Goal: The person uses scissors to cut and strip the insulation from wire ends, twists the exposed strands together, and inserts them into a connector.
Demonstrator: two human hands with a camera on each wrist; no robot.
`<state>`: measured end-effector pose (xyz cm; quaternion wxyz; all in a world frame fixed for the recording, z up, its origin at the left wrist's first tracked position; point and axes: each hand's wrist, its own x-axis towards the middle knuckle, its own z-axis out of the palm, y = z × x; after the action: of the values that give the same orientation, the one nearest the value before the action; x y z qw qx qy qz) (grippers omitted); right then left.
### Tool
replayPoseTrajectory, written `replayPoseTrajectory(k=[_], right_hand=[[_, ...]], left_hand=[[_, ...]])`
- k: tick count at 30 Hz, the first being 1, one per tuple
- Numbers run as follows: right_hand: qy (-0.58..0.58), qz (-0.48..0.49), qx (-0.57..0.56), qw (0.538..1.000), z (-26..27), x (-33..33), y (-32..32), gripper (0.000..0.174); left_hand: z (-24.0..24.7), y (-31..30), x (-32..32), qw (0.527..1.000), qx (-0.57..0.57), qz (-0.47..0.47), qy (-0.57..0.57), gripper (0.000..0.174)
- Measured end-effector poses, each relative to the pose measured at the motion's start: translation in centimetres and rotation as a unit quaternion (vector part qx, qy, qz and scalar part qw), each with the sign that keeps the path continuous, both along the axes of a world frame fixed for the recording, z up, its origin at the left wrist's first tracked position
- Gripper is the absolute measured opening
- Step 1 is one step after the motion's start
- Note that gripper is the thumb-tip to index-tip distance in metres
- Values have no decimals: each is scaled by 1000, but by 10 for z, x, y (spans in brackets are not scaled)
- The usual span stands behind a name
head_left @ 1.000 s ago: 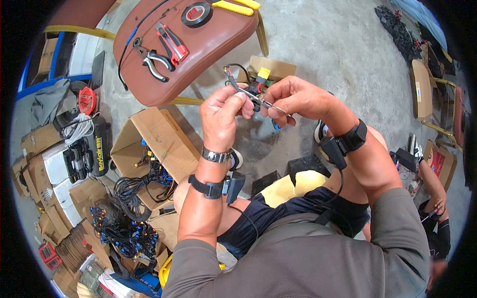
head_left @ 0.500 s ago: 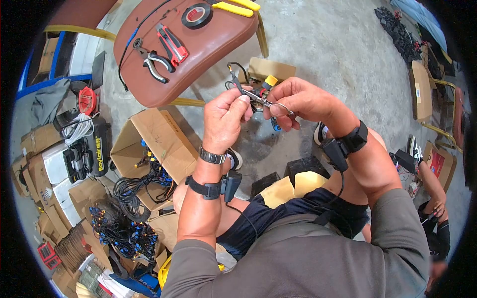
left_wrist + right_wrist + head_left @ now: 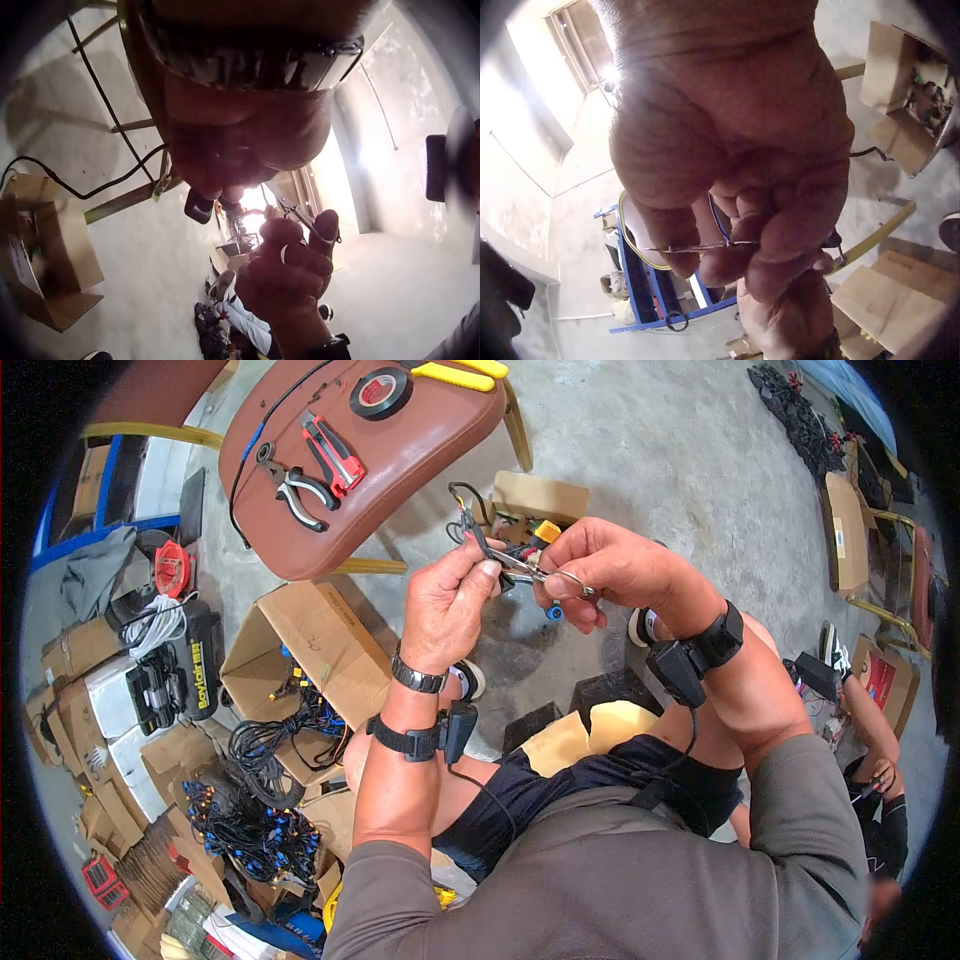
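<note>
In the head view the left hand [image 3: 446,604] pinches a dark cable [image 3: 474,537] between thumb and fingers, its thin coloured wire ends sticking up past the fingertips. The right hand [image 3: 615,567] grips small metal scissors [image 3: 540,573] by their handles, with the blades pointing at the cable beside the left thumb. Whether the blades touch the cable cannot be told. In the left wrist view the scissors [image 3: 294,211] show above the right hand [image 3: 285,274]. The right wrist view has the scissors [image 3: 705,246] edge-on across the fingers of the right hand [image 3: 735,150].
A brown chair seat [image 3: 400,470] bears pliers [image 3: 303,496], a red cutter [image 3: 333,455], black tape [image 3: 381,393] and a yellow-handled tool [image 3: 455,376]. Behind the hands stands a small carton [image 3: 540,494]; a larger box [image 3: 318,650] with cables is at left. Another person [image 3: 880,760] is at far right.
The scissors and right hand have shifted slightly right and down, and the scissor blades have changed angle. The left hand has moved a little down, still pinching the cable. The chair appears shifted left.
</note>
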<state>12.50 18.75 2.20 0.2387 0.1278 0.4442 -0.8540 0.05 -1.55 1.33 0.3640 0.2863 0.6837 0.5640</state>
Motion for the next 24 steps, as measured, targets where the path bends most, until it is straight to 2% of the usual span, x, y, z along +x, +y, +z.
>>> replayPoseTrajectory(k=[17,24], right_hand=[[49,24,80,995,6,3,-4,25],[85,41,206,974,9,2,-5,24]], left_hand=[[3,6,2,998,29,29,-41,24],[2,2,-3,997,18,10,-69,23]])
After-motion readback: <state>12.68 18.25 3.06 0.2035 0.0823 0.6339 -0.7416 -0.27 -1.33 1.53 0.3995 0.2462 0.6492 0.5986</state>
